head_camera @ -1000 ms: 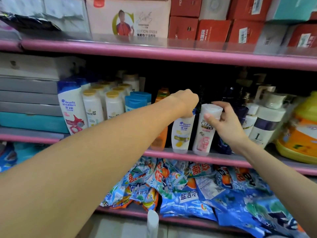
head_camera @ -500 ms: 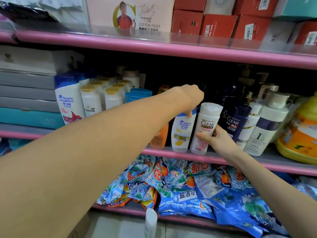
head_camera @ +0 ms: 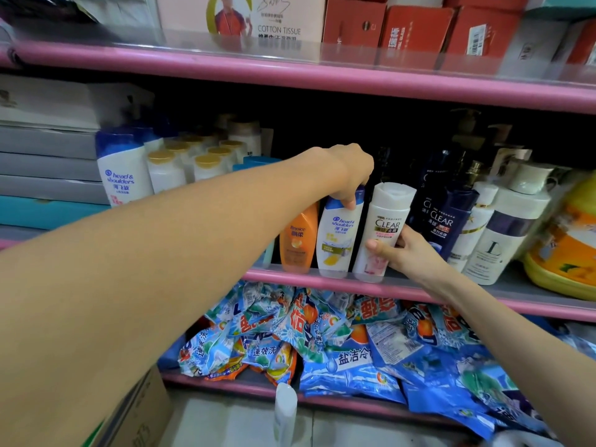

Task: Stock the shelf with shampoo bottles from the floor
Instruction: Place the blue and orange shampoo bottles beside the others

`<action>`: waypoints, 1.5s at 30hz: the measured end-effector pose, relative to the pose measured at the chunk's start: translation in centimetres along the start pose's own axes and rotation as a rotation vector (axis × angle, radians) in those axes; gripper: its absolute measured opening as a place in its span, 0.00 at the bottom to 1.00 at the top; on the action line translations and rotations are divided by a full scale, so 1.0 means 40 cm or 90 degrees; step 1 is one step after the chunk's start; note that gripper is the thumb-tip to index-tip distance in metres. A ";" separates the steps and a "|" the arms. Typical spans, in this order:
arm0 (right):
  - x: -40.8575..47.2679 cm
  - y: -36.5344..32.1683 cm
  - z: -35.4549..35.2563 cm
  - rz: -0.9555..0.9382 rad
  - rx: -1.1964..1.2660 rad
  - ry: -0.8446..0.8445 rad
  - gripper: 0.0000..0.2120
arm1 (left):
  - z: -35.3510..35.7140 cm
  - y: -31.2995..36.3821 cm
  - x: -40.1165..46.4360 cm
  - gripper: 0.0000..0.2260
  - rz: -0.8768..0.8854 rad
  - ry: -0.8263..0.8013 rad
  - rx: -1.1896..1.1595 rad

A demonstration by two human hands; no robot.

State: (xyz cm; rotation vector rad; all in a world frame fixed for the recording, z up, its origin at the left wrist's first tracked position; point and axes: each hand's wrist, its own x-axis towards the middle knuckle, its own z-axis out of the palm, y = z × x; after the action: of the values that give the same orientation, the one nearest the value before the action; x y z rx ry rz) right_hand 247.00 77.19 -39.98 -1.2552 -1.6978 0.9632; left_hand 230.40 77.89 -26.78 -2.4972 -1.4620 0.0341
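- A cotton tissue box (head_camera: 258,17) stands on the top shelf, with red cartons (head_camera: 416,25) in a row to its right.
- Flat grey and teal boxes (head_camera: 42,175) are stacked at the left of the middle level.
- A yellow jug (head_camera: 567,243) with an orange label sits at the far right.
- Blue detergent bags (head_camera: 354,346) are heaped on the bottom level.
- A cardboard box (head_camera: 138,414) sits on the floor at lower left.

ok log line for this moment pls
left hand grips H&S bottle cap | right hand holds Clear bottle | both upright on shelf
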 end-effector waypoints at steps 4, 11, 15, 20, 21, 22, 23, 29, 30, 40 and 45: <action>-0.003 -0.004 0.003 0.000 0.006 0.002 0.19 | 0.008 -0.004 0.000 0.20 -0.003 0.013 -0.017; -0.003 -0.007 0.000 0.005 0.002 0.005 0.18 | 0.012 -0.004 -0.001 0.22 -0.016 0.026 -0.081; -0.003 -0.006 -0.007 0.011 -0.008 -0.001 0.18 | 0.012 -0.002 0.003 0.23 -0.021 0.022 -0.093; -0.001 -0.002 -0.006 0.006 -0.004 0.001 0.17 | 0.009 0.000 0.003 0.22 -0.016 0.015 -0.084; -0.002 -0.003 -0.006 0.003 -0.010 0.001 0.16 | 0.010 0.001 0.001 0.21 -0.013 0.017 -0.083; -0.003 -0.006 -0.007 0.000 -0.016 0.001 0.16 | 0.012 0.003 -0.001 0.21 -0.012 0.023 -0.086; -0.005 -0.008 -0.009 0.000 -0.023 0.000 0.17 | 0.016 0.006 -0.003 0.21 -0.013 0.032 -0.092; -0.035 -0.042 -0.024 0.032 -0.096 0.092 0.13 | 0.019 0.018 -0.058 0.08 -0.018 0.149 -0.296; -0.050 -0.047 -0.020 0.031 -0.109 0.136 0.12 | 0.023 0.021 -0.080 0.08 -0.020 0.181 -0.364; -0.229 0.012 0.196 0.089 -0.028 0.096 0.11 | 0.312 0.060 -0.326 0.05 -0.093 0.092 -0.731; -0.212 0.138 0.320 0.169 -0.065 -0.035 0.10 | 0.568 0.055 -0.388 0.06 -0.237 -0.039 -0.745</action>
State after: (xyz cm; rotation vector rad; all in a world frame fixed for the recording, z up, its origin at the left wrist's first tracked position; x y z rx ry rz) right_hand 238.94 68.70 -51.35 -1.5634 -1.6668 1.0848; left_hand 221.30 68.04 -50.92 -2.8859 -2.4153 -1.1154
